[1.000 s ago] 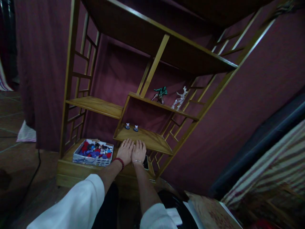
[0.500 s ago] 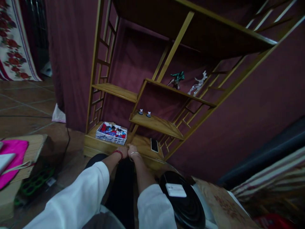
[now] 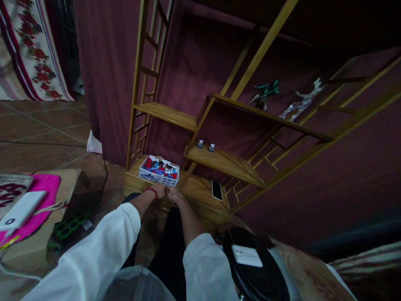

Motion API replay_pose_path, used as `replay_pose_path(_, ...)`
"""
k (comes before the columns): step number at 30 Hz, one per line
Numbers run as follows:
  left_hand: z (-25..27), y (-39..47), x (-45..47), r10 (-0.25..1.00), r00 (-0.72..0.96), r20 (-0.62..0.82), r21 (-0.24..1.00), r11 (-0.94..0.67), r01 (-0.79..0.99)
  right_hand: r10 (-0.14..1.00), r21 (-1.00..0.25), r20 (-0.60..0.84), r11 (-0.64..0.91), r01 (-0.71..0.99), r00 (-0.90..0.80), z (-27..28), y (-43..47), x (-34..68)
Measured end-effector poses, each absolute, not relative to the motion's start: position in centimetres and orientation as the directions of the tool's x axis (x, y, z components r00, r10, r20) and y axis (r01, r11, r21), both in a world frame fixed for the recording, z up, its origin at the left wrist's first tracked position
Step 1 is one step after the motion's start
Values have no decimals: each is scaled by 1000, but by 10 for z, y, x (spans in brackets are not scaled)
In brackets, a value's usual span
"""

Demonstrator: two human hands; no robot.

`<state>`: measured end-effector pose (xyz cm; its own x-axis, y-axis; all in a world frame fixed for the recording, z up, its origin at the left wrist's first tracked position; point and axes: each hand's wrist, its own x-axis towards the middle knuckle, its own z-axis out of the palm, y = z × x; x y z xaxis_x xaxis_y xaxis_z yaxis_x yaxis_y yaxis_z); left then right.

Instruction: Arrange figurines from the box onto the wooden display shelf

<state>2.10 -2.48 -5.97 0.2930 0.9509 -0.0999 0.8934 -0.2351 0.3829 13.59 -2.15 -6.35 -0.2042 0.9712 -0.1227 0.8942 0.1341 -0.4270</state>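
In the head view, my left hand (image 3: 160,190), with a red bead bracelet at the wrist, is closed just in front of a patterned box (image 3: 158,177). My right hand (image 3: 171,192), wearing a bangle, is closed right beside it, and the two nearly touch. Whatever lies in the fingers is too small or hidden to make out. Small red, blue, black and white figures (image 3: 161,168) fill the box, which sits on the bottom board of a wooden display shelf (image 3: 200,188). Two little figurines (image 3: 200,144) stand on the middle board.
A phone (image 3: 216,190) lies on the bottom board, right of the box. Higher up stand a green figure (image 3: 266,94) and a clear deer ornament (image 3: 302,100). At my right is a round black lid (image 3: 253,278); at left, a low table (image 3: 70,184) carries a white device (image 3: 23,210).
My view has shifted, so the shelf and box appear farther right and the left table shows more. Both hands stay closed together, now closer to the box in the picture.
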Motion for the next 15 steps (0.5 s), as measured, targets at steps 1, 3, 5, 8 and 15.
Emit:
replay_pose_path(1,-60,-19,18,953,282,-113,387,-219,896,971,-431,-114,142,891,-210,-62,-16,135)
replay_pose_path(3,-60,-8,11,961,248,-124,390,-183,903,971,-436,-92,161,885,-222,-60,-5,132)
replay_pose_path(5,-61,3,5,972,207,-114,386,-149,910,975,-441,-59,169,882,-216,-58,8,131)
replay_pose_path(8,-63,17,-4,986,156,-59,377,-123,918,982,-445,-18,160,881,-188,-57,27,129)
replay_pose_path(15,-71,45,-14,995,64,75,332,-85,939,992,-422,13,121,898,-128,-67,60,129)
